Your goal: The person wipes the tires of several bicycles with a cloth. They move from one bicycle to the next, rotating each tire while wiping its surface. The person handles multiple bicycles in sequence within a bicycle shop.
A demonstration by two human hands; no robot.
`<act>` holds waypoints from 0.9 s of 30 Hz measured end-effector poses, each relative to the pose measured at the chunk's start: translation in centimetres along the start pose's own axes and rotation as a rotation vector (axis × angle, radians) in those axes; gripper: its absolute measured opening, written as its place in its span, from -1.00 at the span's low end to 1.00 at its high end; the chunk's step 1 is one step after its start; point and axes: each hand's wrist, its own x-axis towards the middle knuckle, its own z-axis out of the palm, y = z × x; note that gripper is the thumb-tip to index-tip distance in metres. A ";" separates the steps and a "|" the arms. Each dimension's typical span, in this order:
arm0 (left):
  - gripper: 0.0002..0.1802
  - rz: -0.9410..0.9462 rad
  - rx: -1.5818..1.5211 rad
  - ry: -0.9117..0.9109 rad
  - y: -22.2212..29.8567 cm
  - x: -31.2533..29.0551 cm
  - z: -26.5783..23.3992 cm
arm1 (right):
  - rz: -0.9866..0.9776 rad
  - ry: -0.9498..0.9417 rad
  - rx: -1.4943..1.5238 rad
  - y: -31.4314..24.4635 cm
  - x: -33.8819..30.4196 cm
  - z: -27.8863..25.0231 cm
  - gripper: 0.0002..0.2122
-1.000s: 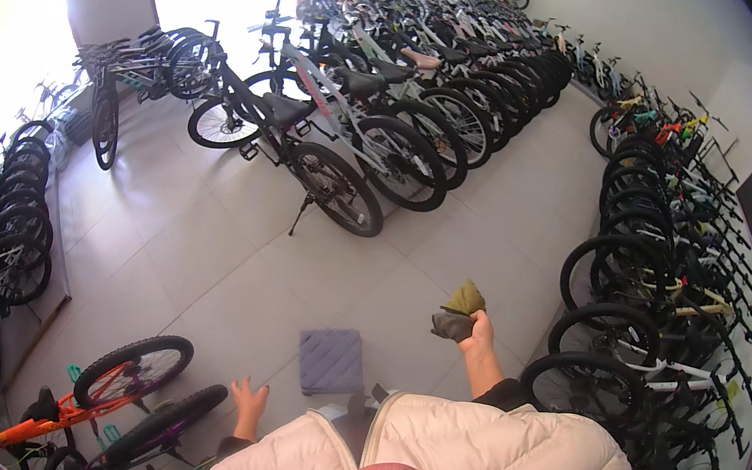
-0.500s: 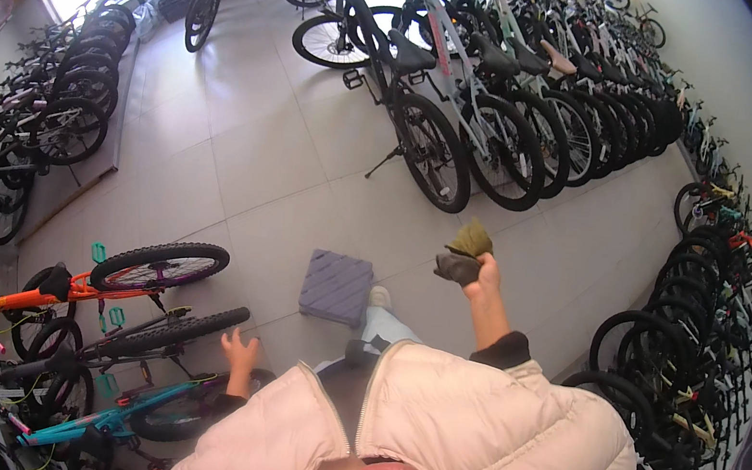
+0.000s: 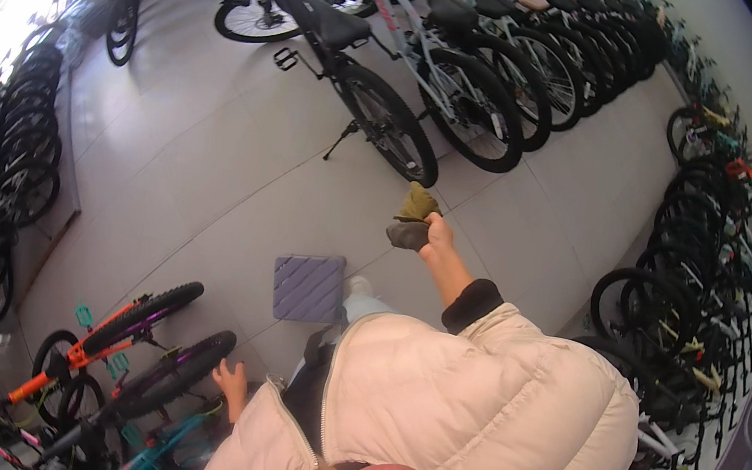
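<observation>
My right hand (image 3: 437, 236) grips a crumpled cloth, olive on its upper part (image 3: 419, 204) and dark grey on its lower part (image 3: 409, 234). I hold it out above the tiled floor, just short of the rear wheel (image 3: 392, 126) of a black bicycle on a kickstand. Fingers apart and holding nothing, my left hand (image 3: 230, 383) hangs low beside the knobby tyre (image 3: 200, 357) of a bicycle at the lower left; whether it touches the tyre I cannot tell. A grey-purple square block (image 3: 307, 288) with diagonal grooves sits on the floor by my foot.
An orange bicycle (image 3: 56, 372) and a teal one (image 3: 153, 455) crowd the lower left. Rows of parked bicycles run along the left wall (image 3: 26, 134), across the far side (image 3: 505, 89) and down the right (image 3: 682, 271). Light tiles (image 3: 212, 162) lie between them.
My view has turned and shifted, so the far row and the block appear further left. My right hand still holds the cloth out; my left hand stays low near the tyre.
</observation>
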 end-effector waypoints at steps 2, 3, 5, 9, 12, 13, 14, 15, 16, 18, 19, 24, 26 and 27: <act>-0.27 0.068 0.020 -0.019 1.7 0.9 0.7 | -0.011 0.031 0.008 -0.7 1.2 -0.1 -0.83; -0.27 0.118 -0.003 0.003 2.2 1.5 1.0 | -0.022 0.028 0.024 -1.0 1.7 -0.2 -0.83; -0.26 0.163 0.065 -0.022 2.2 2.9 1.5 | -0.018 0.025 0.050 -1.2 2.3 -0.8 -0.83; -0.26 0.482 0.542 -0.116 2.1 7.6 1.2 | -0.017 0.103 0.125 -1.2 2.4 -3.0 -0.81; -0.26 0.429 0.264 -0.095 4.2 9.1 1.6 | -0.054 0.175 0.183 -1.3 1.4 -6.1 -0.81; -0.26 0.442 0.196 -0.076 5.5 9.5 1.9 | -0.065 0.177 0.203 -1.5 0.9 -7.3 -0.81; -0.26 0.468 0.225 -0.092 6.9 9.9 2.0 | -0.087 0.172 0.226 -1.7 0.4 -8.6 -0.82; -0.26 0.463 0.228 -0.133 8.3 10.2 2.4 | -0.116 0.196 0.258 -1.8 -0.3 -9.9 -0.81; -0.26 0.485 0.221 -0.159 9.6 10.4 2.9 | -0.152 0.210 0.289 -1.9 -0.9 -11.2 -0.81; -0.27 0.531 0.221 -0.199 11.5 10.9 3.8 | -0.207 0.293 0.320 -2.4 -2.7 -13.7 -0.78; -0.27 0.554 0.228 -0.214 12.2 11.1 4.3 | -0.226 0.284 0.346 -2.7 -3.7 -14.7 -0.77; -0.26 0.645 0.256 -0.273 14.0 11.8 6.3 | -0.292 0.340 0.430 -4.8 -8.4 -18.5 -0.77; -0.26 0.639 0.267 -0.296 14.9 11.4 6.7 | -0.308 0.354 0.486 -5.7 -9.5 -19.8 -0.78; -0.26 0.662 0.262 -0.288 15.3 11.1 6.8 | -0.312 0.324 0.504 -6.1 -9.7 -20.4 -0.77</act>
